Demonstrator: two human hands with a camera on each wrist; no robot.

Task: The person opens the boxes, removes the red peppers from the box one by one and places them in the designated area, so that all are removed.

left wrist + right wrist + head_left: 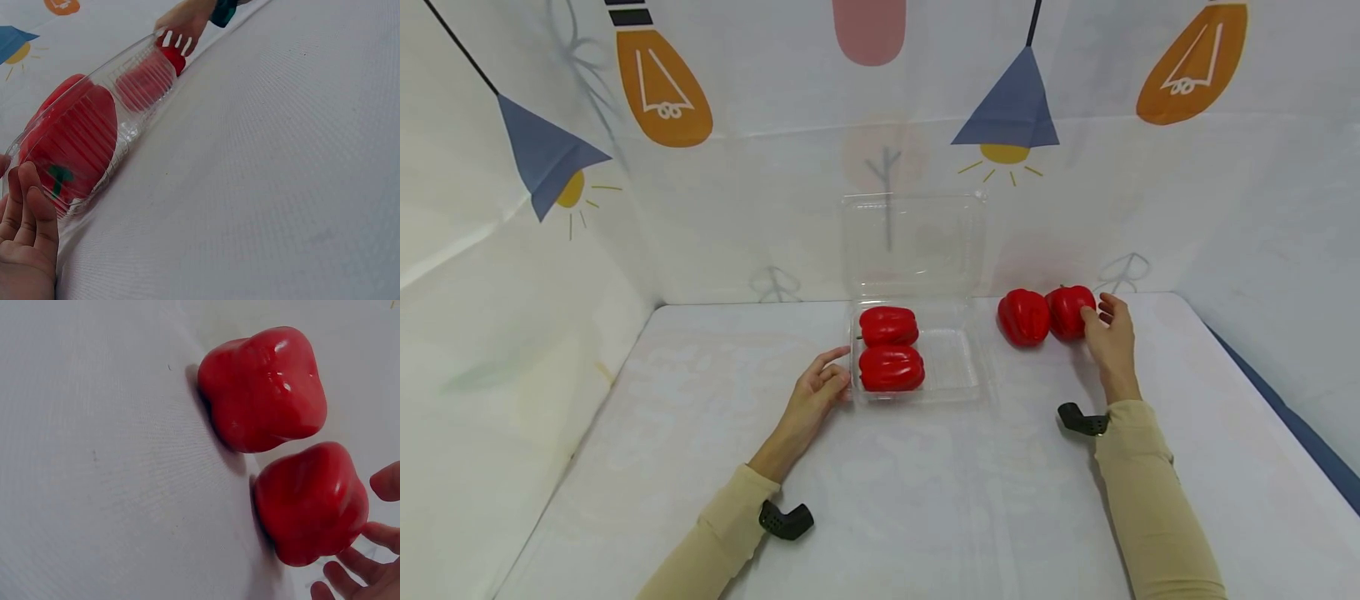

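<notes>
Head view, starting at the left: we see a printed cloth [737,225] behind a white table [887,500], and a black gadget [786,520] at the left cuff. Our left hand [820,387] touches the left side of a clear plastic box [947,358], its fingers fairly straight and close together against the wall; we cannot tell quite where the thumb sits. Two red peppers are already inside, the back pepper [889,326] and the front pepper [891,369], lying along the box's left half. The right half is bare, and the lid [913,246] stands raised at the back. We judge the work about half done: two peppers in, two out.

Right of the box, on the table, the nearer loose pepper [1024,317] sits beside the farther loose pepper [1070,312]. The nearer one stands between that farther pepper and the box, and the box's rim is a low barrier too. Our right hand [1108,342] is at the farther pepper, thumb and fingers apart, not clamped. Another black gadget [1082,419] sits at the right cuff.
</notes>
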